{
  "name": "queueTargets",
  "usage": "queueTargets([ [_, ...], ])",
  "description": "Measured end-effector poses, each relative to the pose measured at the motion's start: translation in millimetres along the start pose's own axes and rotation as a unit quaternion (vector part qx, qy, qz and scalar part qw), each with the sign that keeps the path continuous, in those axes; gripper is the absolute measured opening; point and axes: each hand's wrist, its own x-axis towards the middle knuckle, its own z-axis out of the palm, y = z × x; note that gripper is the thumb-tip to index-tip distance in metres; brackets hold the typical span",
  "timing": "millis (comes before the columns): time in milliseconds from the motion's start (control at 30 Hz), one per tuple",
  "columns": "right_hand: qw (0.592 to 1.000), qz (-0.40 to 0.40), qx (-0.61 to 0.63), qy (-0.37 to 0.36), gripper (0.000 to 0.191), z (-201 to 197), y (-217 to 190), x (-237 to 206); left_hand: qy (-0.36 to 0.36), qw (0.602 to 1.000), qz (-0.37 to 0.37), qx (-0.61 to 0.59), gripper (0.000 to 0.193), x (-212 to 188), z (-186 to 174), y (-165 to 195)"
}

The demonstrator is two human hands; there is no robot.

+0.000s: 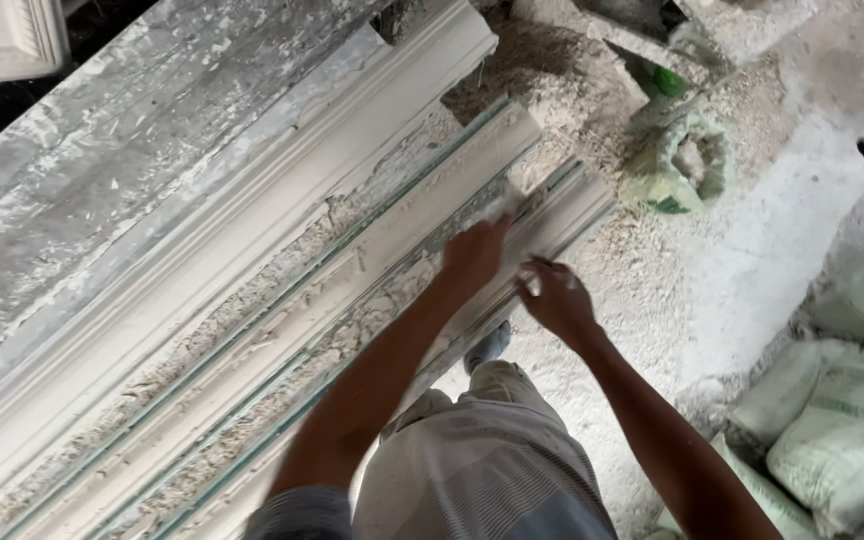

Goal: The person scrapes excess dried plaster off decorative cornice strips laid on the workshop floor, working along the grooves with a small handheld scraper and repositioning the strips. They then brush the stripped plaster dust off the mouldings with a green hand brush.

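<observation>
our left hand (474,250) pressing flat, grip released, on a chalky ridged plaster moulding (372,270), right hand (555,297) loosely curled, holding nothing, crumbly dusty tabletop (102,180)

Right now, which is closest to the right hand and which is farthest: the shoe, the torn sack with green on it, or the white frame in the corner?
From the right hand, in the head view:
1. Shoe, just below and to its left, on the floor.
2. Torn sack, up and to the right, in the rubble.
3. White frame, far off in the top left corner.
</observation>
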Motion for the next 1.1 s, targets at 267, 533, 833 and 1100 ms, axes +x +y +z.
queueTargets([
  [267,0.985,-0.061,-0.089,0.136,0.100,-57.9,97.9,88.8,-0.178,0.946,0.021,0.269,0.051,-187.2,-50.6,-63.2],
  [533,0.996,0.067,0.030,-0.050,0.096,-62.3,103.1,103.9,-0.069,0.945,0.074,0.312,0.034,-58.4,11.0,-12.5],
  [833,0.995,0.081,0.053,-0.039,0.099,-60.4,101.8,100.8,-0.055,0.941,0.103,0.318,0.053,-140.9,-33.7,-49.0],
  [1100,0.998,0.055,0.009,-0.029,0.105,-67.2,107.8,107.6,-0.016,0.948,0.102,0.300,0.039,-12.3,20.6,3.3],
])
